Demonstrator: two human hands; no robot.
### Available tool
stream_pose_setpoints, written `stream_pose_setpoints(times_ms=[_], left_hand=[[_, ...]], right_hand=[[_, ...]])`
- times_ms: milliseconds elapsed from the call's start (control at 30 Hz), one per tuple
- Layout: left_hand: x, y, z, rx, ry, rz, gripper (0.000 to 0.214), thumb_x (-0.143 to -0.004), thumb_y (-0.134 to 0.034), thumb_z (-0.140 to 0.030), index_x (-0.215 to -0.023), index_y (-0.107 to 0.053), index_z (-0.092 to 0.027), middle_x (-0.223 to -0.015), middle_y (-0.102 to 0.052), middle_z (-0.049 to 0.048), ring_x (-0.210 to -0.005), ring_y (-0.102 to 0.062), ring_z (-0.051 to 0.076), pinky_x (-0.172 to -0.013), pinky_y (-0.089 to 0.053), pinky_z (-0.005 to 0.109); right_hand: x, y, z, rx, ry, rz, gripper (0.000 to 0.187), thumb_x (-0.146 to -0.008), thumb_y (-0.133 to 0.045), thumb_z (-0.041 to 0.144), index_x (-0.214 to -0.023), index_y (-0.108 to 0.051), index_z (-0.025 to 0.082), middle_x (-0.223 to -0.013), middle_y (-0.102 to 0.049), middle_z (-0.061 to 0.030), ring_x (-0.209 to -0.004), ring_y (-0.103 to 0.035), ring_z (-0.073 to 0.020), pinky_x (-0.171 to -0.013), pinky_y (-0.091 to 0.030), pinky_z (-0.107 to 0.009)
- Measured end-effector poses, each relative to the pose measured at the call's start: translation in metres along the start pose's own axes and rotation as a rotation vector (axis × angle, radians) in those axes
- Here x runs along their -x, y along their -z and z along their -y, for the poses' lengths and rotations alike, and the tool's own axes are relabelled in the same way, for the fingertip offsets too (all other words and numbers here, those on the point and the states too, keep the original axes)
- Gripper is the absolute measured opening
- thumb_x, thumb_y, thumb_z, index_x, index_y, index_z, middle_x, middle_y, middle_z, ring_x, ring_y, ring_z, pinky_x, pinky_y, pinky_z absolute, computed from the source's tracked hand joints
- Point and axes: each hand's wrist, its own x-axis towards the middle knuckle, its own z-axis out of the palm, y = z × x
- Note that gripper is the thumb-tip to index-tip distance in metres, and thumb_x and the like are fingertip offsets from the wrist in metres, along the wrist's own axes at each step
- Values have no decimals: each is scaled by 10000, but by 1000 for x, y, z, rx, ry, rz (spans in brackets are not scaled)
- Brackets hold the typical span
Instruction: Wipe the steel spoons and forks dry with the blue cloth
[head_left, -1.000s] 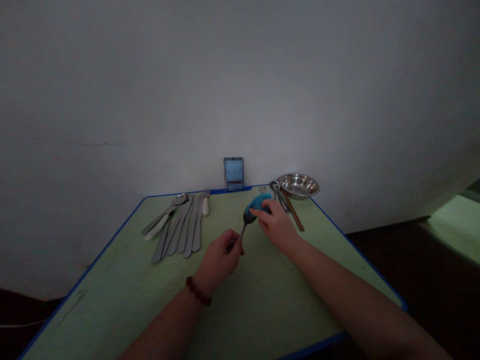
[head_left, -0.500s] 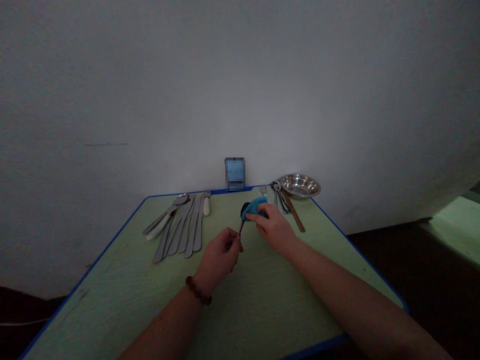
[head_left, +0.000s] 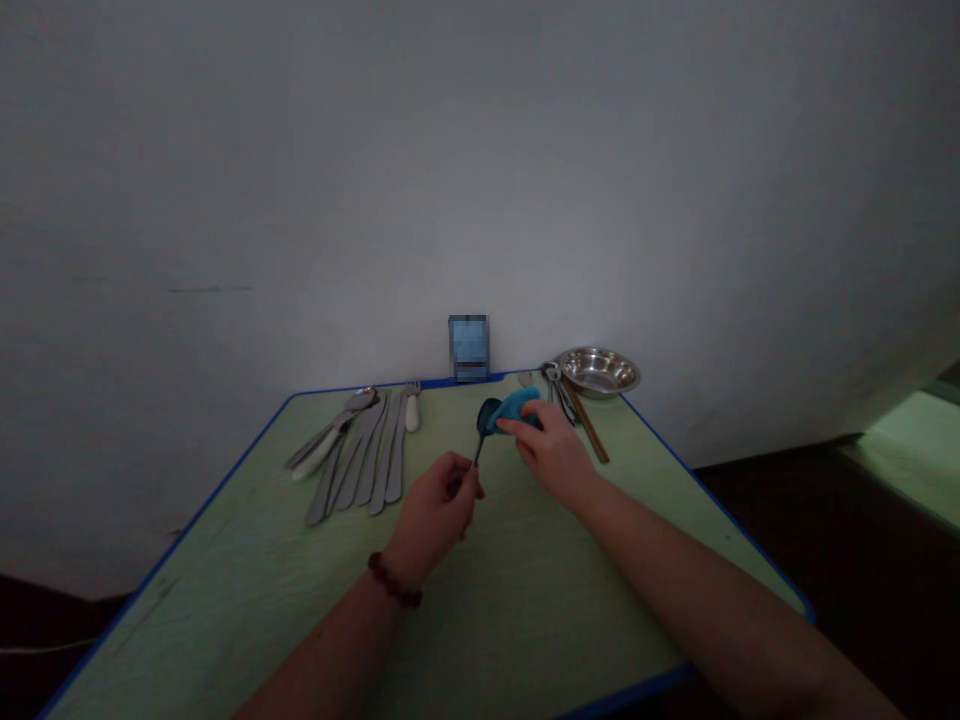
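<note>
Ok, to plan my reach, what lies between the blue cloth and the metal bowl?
In the head view, a bunch of metal utensils and wooden chopsticks lie there, beyond your right hand.

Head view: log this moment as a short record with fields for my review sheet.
left hand: grips the handle of a metal spoon
right hand: pinches a blue cloth against the spoon's bowl
left wrist: beaded bracelet
surface: green table with a blue edge
nearby, left: row of table knives
nearby, far right: steel bowl, wooden chopsticks
</note>
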Motion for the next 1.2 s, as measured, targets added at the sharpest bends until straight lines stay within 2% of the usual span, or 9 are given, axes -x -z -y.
stream_pose_setpoints(times_ms=[667,867,1200], left_hand=[[2,0,-1,5,12,26,160,-740,-422,-318,-652,-418,-185,-399,-408,-94,-302,-354,51,-319,-288,172],[1,0,1,1,18,30,176,-735,-429,-342,-657,-428,-184,-397,-415,-91,-298,-358,56,-314,-292,176],[2,0,-2,24,19,16,197,-727,-438,-361,-646,-421,-182,-388,-418,-88,-285,-352,54,-309,-282,176]], right_hand=[[-1,2,-5,40,-47,-71,305,-745,-439,97,-968,-606,221,-875,-471,-68,-835,-439,-187,-735,-420,-337],[-2,3,-3,-94,-150,-80,322,-714,-463,81,-970,-593,228,-883,-458,-57,-821,-458,-169,-767,-424,-332],[-2,0,-4,-175,-259,-77,316,-702,-489,116,-976,-580,247,-880,-476,-59,-847,-476,-192,-769,-425,-369]])
